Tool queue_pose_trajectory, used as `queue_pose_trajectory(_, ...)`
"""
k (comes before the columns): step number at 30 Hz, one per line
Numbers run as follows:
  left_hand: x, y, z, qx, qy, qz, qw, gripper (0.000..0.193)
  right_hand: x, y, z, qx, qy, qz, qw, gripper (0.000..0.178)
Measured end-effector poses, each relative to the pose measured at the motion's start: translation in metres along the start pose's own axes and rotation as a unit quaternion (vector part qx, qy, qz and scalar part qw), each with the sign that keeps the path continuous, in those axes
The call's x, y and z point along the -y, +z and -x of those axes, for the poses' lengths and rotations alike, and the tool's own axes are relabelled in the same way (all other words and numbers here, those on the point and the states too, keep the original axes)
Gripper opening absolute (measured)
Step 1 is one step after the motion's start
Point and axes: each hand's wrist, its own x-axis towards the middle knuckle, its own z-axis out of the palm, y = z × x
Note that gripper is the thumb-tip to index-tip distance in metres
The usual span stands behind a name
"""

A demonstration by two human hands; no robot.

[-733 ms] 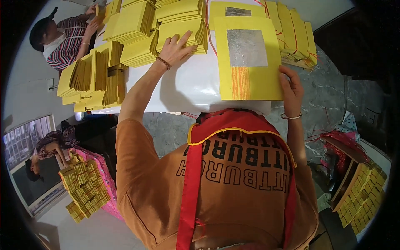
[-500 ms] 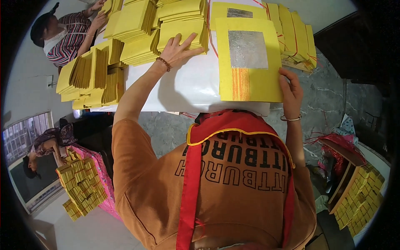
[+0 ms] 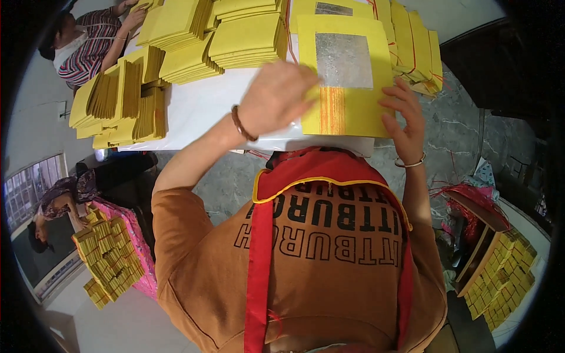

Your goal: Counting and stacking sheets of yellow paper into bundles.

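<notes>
A pile of yellow paper sheets lies on the white-covered table in front of me. Its top sheet bears a silver foil square and an orange striped patch. My right hand is at the pile's right edge, fingers spread apart, with the fingertips at the paper. Motion smears my left hand, which hovers over the table at the pile's left edge and partly overlaps it. Whether its fingers hold anything cannot be made out. Behind it stands a stack of folded yellow papers.
More folded yellow stacks cover the table's left side. Bundles tied with red string stand at the back right. A person in a striped top works at the far left; another person bends over yellow bundles.
My left hand has come off the folded stack and moved right and nearer, to the sheet pile's left edge. My right hand's fingers have spread at the right edge.
</notes>
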Motion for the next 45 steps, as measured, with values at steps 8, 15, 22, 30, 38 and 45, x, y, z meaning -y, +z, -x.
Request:
queue_pose_trajectory(8,-0.032,0.01,0.0,0.076,0.052,0.02,0.996,0.034,-0.008,0.004,0.0,0.085,0.019,-0.085,0.993,0.01)
queue_pose_trajectory(15,-0.023,0.01,-0.006,0.068,0.02,0.143,0.987,0.013,-0.015,0.003,0.003,0.079,0.036,-0.202,0.975,0.03)
queue_pose_trajectory(22,-0.014,0.008,-0.008,0.124,-0.091,0.255,0.955,0.016,-0.011,-0.002,0.002,0.124,0.03,-0.182,0.975,0.025)
queue_pose_trajectory(30,-0.022,0.016,-0.002,0.067,0.098,0.113,0.987,0.023,-0.014,0.002,0.004,0.109,0.052,-0.18,0.976,0.03)
queue_pose_trajectory(38,-0.031,0.011,-0.004,0.137,0.065,0.065,0.986,0.039,-0.014,0.002,0.003,0.107,0.059,-0.169,0.978,0.028)
queue_pose_trajectory(45,-0.024,0.011,-0.006,0.158,0.064,0.107,0.98,0.034,-0.015,0.001,0.003,0.116,0.079,-0.184,0.973,0.028)
